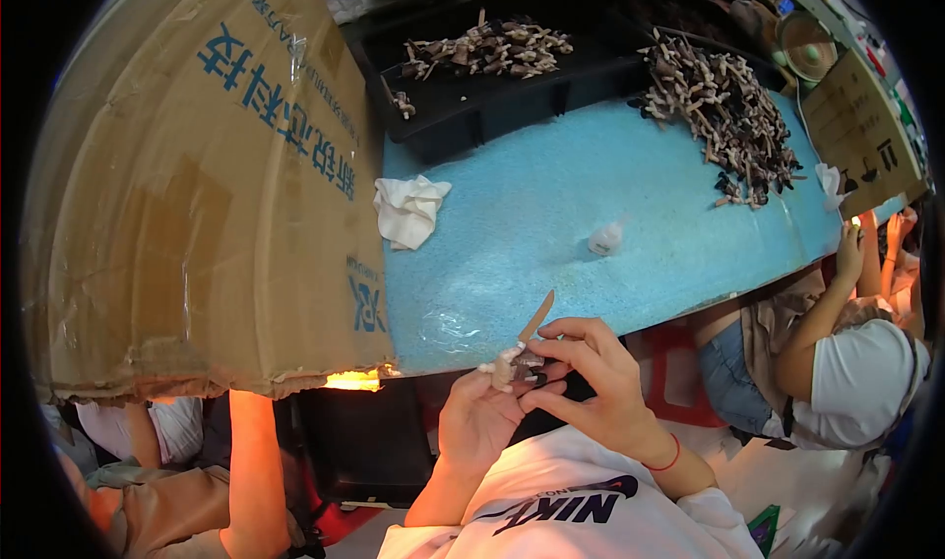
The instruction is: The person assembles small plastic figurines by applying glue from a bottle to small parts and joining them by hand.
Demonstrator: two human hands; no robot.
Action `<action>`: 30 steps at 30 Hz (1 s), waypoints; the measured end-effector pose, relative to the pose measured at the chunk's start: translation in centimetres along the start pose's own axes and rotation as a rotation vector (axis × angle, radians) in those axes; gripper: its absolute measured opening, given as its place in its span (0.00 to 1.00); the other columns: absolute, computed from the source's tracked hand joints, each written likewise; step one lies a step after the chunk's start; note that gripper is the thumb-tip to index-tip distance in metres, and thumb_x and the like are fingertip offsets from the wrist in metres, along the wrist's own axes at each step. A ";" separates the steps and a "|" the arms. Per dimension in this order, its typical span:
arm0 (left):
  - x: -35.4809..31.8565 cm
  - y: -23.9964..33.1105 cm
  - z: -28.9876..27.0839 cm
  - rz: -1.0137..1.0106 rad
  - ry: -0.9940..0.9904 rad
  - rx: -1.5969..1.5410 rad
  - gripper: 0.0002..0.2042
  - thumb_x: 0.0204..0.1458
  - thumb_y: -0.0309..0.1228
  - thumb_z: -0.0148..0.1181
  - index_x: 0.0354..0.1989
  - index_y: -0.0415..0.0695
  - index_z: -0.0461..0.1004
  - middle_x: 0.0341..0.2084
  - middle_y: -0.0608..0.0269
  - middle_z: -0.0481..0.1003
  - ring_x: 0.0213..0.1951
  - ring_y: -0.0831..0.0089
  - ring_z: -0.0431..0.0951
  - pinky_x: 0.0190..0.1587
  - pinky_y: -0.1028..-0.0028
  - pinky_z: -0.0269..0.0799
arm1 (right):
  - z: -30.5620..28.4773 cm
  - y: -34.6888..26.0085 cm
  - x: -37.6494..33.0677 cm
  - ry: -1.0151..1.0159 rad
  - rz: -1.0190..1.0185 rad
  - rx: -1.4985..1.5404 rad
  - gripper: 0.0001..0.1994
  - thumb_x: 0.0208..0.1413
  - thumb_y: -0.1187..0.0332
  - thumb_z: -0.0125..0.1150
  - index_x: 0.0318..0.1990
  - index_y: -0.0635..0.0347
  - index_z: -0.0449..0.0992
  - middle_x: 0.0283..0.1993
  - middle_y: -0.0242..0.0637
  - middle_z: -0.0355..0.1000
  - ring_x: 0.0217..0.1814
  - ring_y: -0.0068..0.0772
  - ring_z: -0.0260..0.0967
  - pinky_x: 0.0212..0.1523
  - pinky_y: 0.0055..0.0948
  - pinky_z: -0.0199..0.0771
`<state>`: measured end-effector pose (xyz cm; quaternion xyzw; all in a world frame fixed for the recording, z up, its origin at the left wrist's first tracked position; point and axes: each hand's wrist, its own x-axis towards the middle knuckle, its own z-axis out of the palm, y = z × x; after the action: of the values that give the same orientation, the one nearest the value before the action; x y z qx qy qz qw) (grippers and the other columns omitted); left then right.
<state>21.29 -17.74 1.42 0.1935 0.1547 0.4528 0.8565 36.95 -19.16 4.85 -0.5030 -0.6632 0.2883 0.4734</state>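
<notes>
My left hand (477, 421) pinches a small pale and dark figure part (514, 363) just below the blue table's near edge. My right hand (589, 377) holds a thin tan blade-like stick (537, 316), its lower end against the part and its tip pointing up over the table edge. Both hands are close together in front of my chest.
A large cardboard sheet (197, 185) stands at the left. On the blue table (591, 195) lie a crumpled white cloth (409, 210), a small white lump (605, 237) and a heap of small parts (724, 111). Black trays (472, 116) sit behind. Another person (847, 352) sits at right.
</notes>
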 end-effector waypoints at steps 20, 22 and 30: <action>-0.5 -1.3 0.0 -0.012 -0.072 -0.203 0.16 0.54 0.37 0.53 0.44 0.38 0.73 0.48 0.49 0.69 0.51 0.59 0.68 0.52 0.56 0.62 | -0.2 -1.1 -1.5 0.113 -0.228 -0.354 0.20 0.34 0.73 0.66 0.40 0.64 0.73 0.42 0.38 0.68 0.33 0.33 0.65 0.31 0.26 0.68; -0.7 -1.0 0.8 0.052 -0.086 -0.072 0.18 0.53 0.37 0.55 0.47 0.37 0.71 0.48 0.47 0.68 0.50 0.59 0.68 0.52 0.58 0.63 | -0.5 -1.3 -1.7 0.095 -0.190 -0.283 0.21 0.34 0.75 0.67 0.42 0.64 0.72 0.44 0.38 0.68 0.35 0.33 0.66 0.32 0.25 0.70; -1.1 -1.0 1.0 0.430 0.021 0.814 0.27 0.42 0.26 0.66 0.52 0.30 0.66 0.50 0.41 0.67 0.45 0.62 0.71 0.49 0.69 0.65 | -1.1 -1.6 -2.1 0.014 0.267 0.595 0.33 0.44 0.79 0.62 0.59 0.64 0.54 0.57 0.46 0.60 0.56 0.38 0.64 0.53 0.32 0.67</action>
<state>21.83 -19.38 1.92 0.5373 0.2848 0.5247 0.5958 37.39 -21.80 5.91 -0.4271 -0.4746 0.5255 0.5623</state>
